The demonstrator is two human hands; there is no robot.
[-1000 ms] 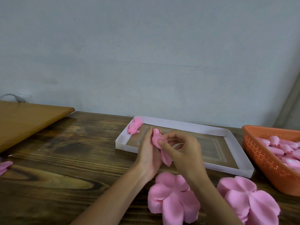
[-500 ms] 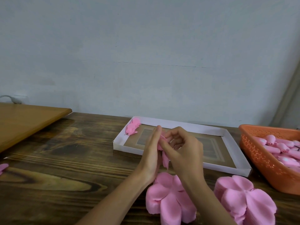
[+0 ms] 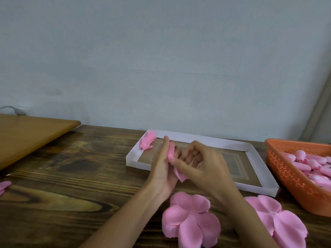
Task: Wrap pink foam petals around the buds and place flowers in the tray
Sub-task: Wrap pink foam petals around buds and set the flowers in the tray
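Table (image 3: 71,176) dark wood, tray (image 3: 197,138) on it; wall (image 3: 161,59) pale grey.

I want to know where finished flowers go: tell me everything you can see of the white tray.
The tray is a shallow rectangle with low white cardboard-looking walls and a brown floor printed with a frame pattern. It lies flat on the wooden table, behind the left hand and right hand, which hide part of its middle. One pink flower lies in its far left corner.
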